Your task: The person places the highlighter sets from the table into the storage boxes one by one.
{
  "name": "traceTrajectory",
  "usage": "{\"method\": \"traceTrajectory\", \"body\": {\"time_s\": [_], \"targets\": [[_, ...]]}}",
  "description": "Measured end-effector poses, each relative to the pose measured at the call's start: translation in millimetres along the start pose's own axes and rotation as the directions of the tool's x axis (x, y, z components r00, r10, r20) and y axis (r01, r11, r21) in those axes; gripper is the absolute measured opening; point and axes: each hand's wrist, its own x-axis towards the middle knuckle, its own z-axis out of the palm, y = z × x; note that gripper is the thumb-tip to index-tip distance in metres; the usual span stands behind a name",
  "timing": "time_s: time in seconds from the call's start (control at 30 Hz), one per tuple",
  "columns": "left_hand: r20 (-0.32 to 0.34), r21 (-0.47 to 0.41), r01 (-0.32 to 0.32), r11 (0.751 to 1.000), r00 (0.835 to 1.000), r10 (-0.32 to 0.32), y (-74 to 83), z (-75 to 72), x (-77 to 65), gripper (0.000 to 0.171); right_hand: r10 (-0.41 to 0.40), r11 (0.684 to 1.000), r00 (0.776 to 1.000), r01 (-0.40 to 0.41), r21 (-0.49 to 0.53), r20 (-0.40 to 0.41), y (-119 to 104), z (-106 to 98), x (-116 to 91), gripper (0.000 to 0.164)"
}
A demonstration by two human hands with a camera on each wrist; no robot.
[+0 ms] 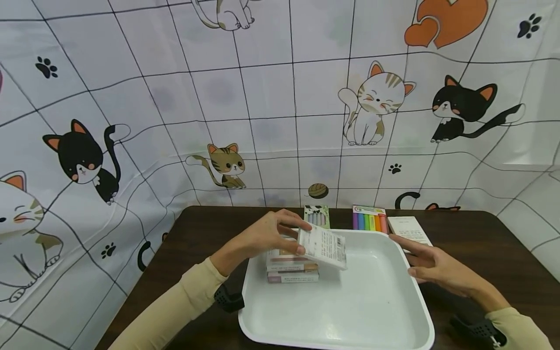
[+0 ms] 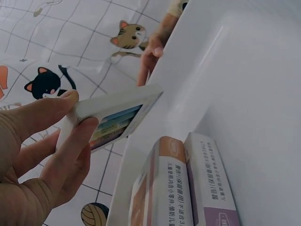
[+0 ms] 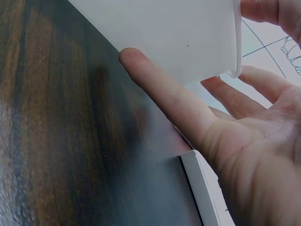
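Note:
My left hand (image 1: 273, 233) pinches a flat white box (image 1: 325, 244) between thumb and fingers, tilted over the tray. One face carries print and a barcode; in the left wrist view, a window in the box (image 2: 115, 125) shows coloured sticks. Below it, an orange-marked box (image 2: 171, 188) and a purple-marked box (image 2: 211, 181) are stacked in the white tray (image 1: 372, 291). My right hand (image 1: 442, 267) touches the tray's right side with fairly straight fingers. Seen from the right wrist, one finger (image 3: 164, 89) lies along the tray's outer wall.
Behind the tray stand a green-and-white patterned pack (image 1: 317, 216), a pack of rainbow-coloured sticks (image 1: 369, 221) and a white box (image 1: 410, 229). The dark wooden table (image 1: 485, 238) meets a wall sheet (image 1: 271, 136) printed with cats. A black wrist strap (image 1: 229, 299) sits near the tray's left edge.

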Motion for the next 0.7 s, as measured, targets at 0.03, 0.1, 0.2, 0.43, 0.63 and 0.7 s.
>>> {"method": "traceTrajectory", "body": {"time_s": [0.03,0.1,0.2,0.43,0.63,0.7], "targets": [[0.0,0.008,0.004,1.0,1.0,-0.004,-0.2,1.4,0.7,0.048,0.007,1.0,1.0,-0.007,0.004,-0.007,-0.4,0.2,0.0,0.075],[-0.001,0.013,0.012,1.0,1.0,-0.012,-0.4,3.9,2.1,0.048,0.028,1.0,0.999,-0.028,0.0,-0.026,-1.1,0.7,-0.3,0.075],[-0.001,0.014,0.018,1.0,1.0,-0.018,0.3,7.6,5.0,0.047,0.062,0.998,0.996,-0.063,-0.016,-0.066,-1.6,0.6,-1.0,0.076],[0.014,0.019,0.007,1.0,1.0,-0.007,5.5,13.4,9.9,0.048,0.078,0.994,0.991,-0.085,-0.061,-0.107,-3.0,0.2,-3.4,0.075],[0.04,-0.01,0.01,1.0,0.999,-0.01,2.4,18.0,14.2,0.047,0.059,0.995,0.994,-0.066,-0.073,-0.095,-3.6,2.5,-3.5,0.075],[0.04,-0.02,0.021,1.0,0.999,-0.02,1.3,19.5,14.9,0.047,0.041,0.994,0.995,-0.05,-0.097,-0.087,-3.1,3.1,-2.5,0.075]]}}
